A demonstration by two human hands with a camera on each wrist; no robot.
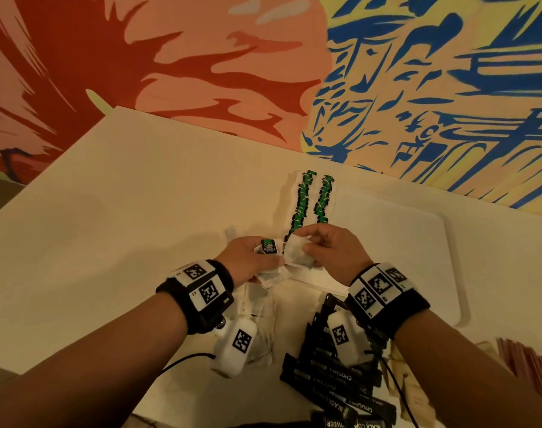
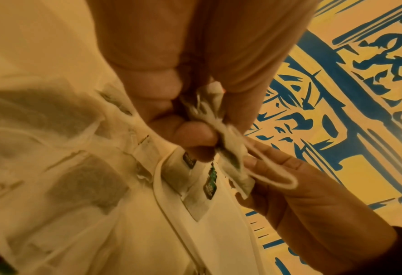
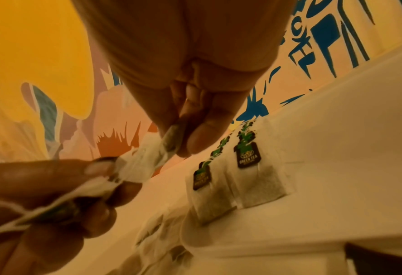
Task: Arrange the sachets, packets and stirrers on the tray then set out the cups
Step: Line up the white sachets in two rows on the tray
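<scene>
Over the near left corner of the white tray [image 1: 417,242], my left hand [image 1: 257,254] grips a small bundle of tea bags [image 1: 271,273] with a green-tea tag [image 1: 269,247] on top. My right hand [image 1: 312,247] pinches one tea bag [image 1: 295,253] at the edge of that bundle. The left wrist view shows my left fingers [image 2: 195,137] curled round the bags and the right hand [image 2: 289,176] touching the tea bag [image 2: 232,160]. Thumb and finger of my right hand [image 3: 178,141] pinch the bag [image 3: 145,156] in the right wrist view. Two rows of tea bags [image 1: 312,199] lie on the tray.
Loose tea bags [image 1: 257,307] lie on the table under my left wrist. A heap of black sachets [image 1: 334,375] sits near the front edge. Pink sachets [image 1: 522,356] lie at the far right. A painted wall stands behind the table.
</scene>
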